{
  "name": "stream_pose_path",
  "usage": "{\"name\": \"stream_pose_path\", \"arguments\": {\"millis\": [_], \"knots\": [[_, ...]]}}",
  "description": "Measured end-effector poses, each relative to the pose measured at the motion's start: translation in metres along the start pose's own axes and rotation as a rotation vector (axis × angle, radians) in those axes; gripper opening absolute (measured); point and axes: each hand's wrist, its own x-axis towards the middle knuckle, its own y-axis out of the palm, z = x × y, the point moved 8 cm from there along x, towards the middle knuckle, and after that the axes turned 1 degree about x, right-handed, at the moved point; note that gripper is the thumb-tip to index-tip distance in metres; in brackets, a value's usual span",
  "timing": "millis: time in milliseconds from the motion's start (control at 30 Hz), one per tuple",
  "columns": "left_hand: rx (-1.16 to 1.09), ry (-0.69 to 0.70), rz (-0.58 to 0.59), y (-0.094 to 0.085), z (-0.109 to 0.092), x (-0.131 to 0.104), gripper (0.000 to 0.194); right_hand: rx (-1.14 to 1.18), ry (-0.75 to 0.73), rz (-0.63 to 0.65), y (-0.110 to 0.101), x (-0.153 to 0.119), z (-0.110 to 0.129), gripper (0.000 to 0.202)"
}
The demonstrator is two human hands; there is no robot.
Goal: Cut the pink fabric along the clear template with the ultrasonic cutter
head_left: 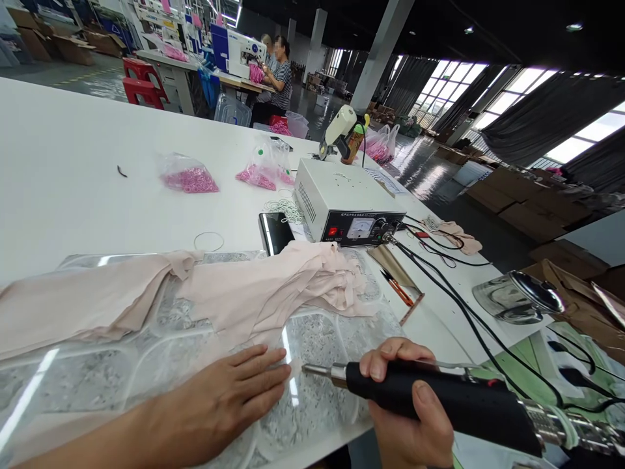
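Observation:
My right hand (410, 404) is wrapped round the black handheld ultrasonic welder (439, 397), its metal tip pointing left. The tip is just above the grey patterned mat (322, 339), close to the fingertips of my left hand (234, 397). That left hand lies flat, palm down, fingers stretched out, over a thin pale piece of fabric that is mostly hidden. Behind it lies a spread stack of pale pink fabric pieces (273, 283). Another folded pile of pale pink fabric (83, 296) extends to the left edge.
A white control box (346, 189) with a meter stands behind the fabric, its black cables (454, 293) running along the right. Nearby are a phone (276, 233), an orange cutter (398, 288), bags of pink bits (190, 176) and a metal canister (512, 298). A person (280, 78) sits at a sewing machine beyond.

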Motion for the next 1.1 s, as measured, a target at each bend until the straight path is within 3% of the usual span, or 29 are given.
{"name": "stream_pose_path", "arguments": {"millis": [500,1100], "knots": [[-0.015,-0.024,-0.012,0.001,0.001,-0.002,0.047,-0.014,-0.020,0.013,0.011,0.002,0.001,0.018],[0.026,0.015,0.065,0.006,0.000,-0.001,0.053,0.008,-0.039,0.072,0.020,0.002,-0.001,0.015]]}}
